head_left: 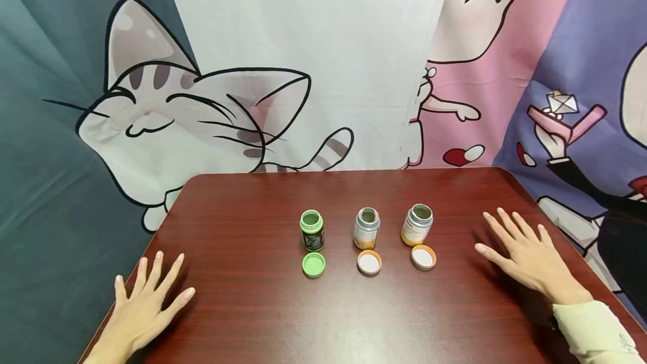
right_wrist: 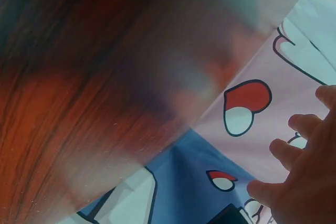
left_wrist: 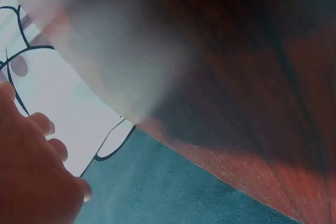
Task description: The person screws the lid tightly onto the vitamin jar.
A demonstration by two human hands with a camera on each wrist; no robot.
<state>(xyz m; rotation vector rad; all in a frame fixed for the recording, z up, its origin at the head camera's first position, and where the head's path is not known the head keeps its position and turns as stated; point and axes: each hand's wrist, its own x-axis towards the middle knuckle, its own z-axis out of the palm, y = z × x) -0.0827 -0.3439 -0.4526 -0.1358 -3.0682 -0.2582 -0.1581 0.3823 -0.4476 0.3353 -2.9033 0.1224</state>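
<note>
Both hands are spread with straight fingers and hold nothing. The left hand [head_left: 144,308] is over the table's left edge, and the right hand [head_left: 528,254] is near its right side. Between them stand three open jars in a row: a dark jar with a green neck [head_left: 312,232], a grey jar with a white and yellow label [head_left: 367,229], and a similar grey jar [head_left: 417,225], closest to the right hand. In front of each lies a lid: a green lid [head_left: 314,264], an orange-rimmed lid [head_left: 369,263] and another orange-rimmed lid [head_left: 423,257].
The dark red wooden table [head_left: 242,308] has rounded far corners. Behind it hangs a cloth backdrop [head_left: 313,16] printed with a cartoon cat and figures. In the wrist views the table edge runs diagonally, with backdrop beyond.
</note>
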